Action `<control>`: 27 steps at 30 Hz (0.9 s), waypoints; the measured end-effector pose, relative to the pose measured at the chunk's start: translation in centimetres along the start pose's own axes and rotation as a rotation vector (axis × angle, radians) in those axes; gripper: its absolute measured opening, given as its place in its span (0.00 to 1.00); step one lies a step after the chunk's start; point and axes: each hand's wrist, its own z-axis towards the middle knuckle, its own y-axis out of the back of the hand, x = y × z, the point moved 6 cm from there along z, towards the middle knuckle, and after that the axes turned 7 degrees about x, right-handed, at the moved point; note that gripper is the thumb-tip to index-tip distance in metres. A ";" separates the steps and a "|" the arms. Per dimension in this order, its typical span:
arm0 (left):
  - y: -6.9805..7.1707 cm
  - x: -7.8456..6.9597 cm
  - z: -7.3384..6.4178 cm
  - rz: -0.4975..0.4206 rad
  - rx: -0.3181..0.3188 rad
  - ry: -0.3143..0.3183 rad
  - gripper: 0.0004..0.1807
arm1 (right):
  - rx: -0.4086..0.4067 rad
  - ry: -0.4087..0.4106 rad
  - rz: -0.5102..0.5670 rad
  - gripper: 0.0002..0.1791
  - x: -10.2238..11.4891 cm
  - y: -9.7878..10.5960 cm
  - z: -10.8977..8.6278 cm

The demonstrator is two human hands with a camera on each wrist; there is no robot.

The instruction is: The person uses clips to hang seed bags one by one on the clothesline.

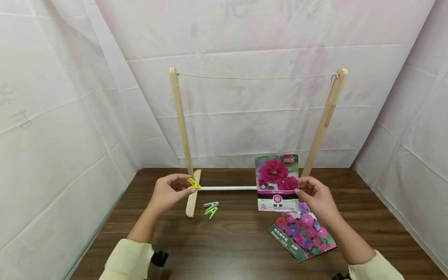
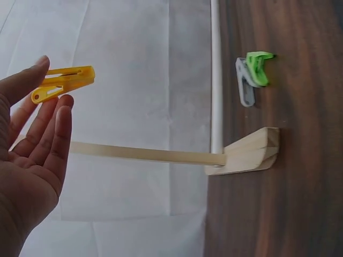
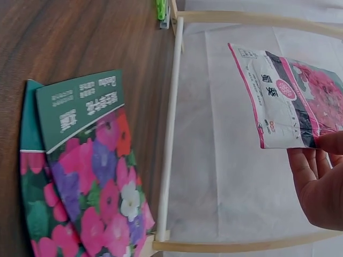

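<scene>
Head cam: left hand (image 1: 169,191) pinches a yellow clip (image 1: 194,184), right hand's (image 1: 316,196) got a pink-flower packet (image 1: 274,175) pinched by the edge, both above the bench (image 1: 224,247). Left wrist: green clip (image 2: 258,65) and grey clip (image 2: 246,85) just lying there. Right wrist: two other packets (image 3: 91,166), overlapping.

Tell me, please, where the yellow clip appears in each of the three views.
Head: the yellow clip is left of centre, pinched by the left hand.
Left wrist: the yellow clip is at upper left.
Right wrist: not in this picture.
Shared landmark: the white rod, visible in all three.
</scene>
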 end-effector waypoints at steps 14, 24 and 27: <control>1.0 -2.9 2.4 0.037 0.054 -0.018 0.18 | 0.027 0.048 -0.038 0.09 2.3 -0.8 1.9; 2.0 -4.8 4.3 0.021 0.085 -0.022 0.19 | 0.030 0.068 -0.050 0.10 3.7 -0.9 2.9; 2.3 -5.2 4.6 0.025 0.093 -0.019 0.19 | 0.031 0.066 -0.070 0.10 3.9 -0.9 3.2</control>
